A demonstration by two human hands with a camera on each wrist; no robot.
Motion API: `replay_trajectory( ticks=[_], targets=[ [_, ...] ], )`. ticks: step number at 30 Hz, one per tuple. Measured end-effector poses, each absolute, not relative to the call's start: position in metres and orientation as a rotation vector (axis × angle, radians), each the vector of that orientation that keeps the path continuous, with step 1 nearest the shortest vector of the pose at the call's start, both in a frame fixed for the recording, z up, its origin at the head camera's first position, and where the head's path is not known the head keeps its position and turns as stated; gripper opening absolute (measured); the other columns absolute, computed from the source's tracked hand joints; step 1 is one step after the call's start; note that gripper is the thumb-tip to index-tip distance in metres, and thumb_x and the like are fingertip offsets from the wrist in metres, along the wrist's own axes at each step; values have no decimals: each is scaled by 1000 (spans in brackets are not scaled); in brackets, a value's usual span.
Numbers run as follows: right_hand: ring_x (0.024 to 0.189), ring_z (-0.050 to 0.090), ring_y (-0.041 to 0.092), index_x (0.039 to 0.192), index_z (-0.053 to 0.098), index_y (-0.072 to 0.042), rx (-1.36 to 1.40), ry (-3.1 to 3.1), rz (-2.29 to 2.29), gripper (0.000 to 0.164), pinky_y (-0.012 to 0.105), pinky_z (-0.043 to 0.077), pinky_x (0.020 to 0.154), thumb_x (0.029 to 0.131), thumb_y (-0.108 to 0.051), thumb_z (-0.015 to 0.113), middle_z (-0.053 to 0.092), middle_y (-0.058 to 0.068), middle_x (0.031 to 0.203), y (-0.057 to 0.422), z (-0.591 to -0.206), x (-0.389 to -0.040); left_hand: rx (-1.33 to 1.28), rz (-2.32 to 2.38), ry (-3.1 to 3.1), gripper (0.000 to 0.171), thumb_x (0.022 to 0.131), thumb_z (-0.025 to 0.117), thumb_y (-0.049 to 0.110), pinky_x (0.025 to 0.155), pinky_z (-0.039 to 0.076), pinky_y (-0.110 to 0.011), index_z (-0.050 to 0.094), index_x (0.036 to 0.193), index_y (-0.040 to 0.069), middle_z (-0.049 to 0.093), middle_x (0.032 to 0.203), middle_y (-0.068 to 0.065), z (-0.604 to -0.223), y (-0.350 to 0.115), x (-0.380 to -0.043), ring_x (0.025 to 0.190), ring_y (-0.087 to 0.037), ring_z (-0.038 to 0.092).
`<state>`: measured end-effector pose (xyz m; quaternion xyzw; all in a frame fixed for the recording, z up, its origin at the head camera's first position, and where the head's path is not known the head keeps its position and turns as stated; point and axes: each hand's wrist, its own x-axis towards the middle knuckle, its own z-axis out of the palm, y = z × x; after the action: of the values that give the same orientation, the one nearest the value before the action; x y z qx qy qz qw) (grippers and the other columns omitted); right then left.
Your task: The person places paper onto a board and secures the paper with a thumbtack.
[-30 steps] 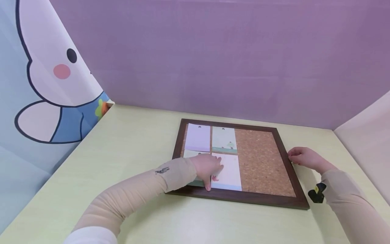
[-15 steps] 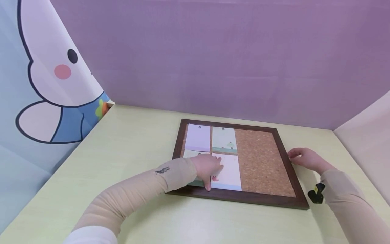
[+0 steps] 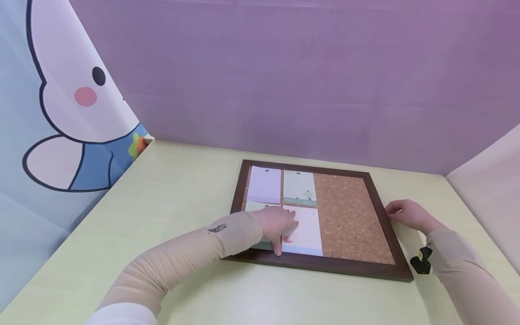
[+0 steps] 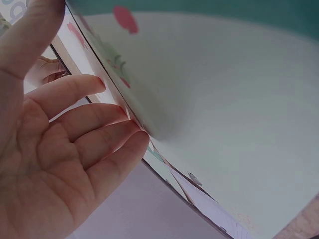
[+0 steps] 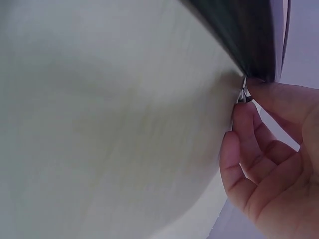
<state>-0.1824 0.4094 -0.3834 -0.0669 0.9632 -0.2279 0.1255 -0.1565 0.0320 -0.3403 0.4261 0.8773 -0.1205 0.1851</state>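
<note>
A cork board (image 3: pixel 349 221) in a dark wooden frame lies on the table. Paper notes cover its left part: a purple one (image 3: pixel 264 185), a pale green one (image 3: pixel 298 186), a lower-left one (image 3: pixel 255 206) mostly under my left hand (image 3: pixel 274 223), and a white one (image 3: pixel 308 228). That left hand rests across the two lower notes, fingers extended and thumb toward the near frame edge. My right hand (image 3: pixel 412 215) is at the frame's right side. In the right wrist view, its thumb and finger pinch a small silver tack (image 5: pixel 242 94) beside the dark frame (image 5: pixel 244 35).
Silver tacks show at the tops of three notes, one of them (image 4: pixel 194 178) close in the left wrist view. The pale table (image 3: pixel 183 180) extends around the board. A purple backdrop (image 3: pixel 304 90) stands behind, with a rabbit-print cloth (image 3: pixel 61 113) at left.
My right hand's fingers have shifted slightly at the frame's right edge. My left hand stays in place on the notes, and the head view has tilted a little.
</note>
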Motion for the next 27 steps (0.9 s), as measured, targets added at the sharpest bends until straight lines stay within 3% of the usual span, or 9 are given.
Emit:
replay_trajectory(
  ticks=[27],
  targets=[
    [66, 50, 14, 86, 64, 5, -167, 2815, -624, 16, 29, 42, 58, 89, -9, 56, 62, 6, 75, 409, -381, -178, 1143, -242, 2482, 81, 66, 83, 43, 108, 38, -29, 51, 135, 16, 41, 148, -11, -341, 31, -156, 130, -25, 47]
  ],
)
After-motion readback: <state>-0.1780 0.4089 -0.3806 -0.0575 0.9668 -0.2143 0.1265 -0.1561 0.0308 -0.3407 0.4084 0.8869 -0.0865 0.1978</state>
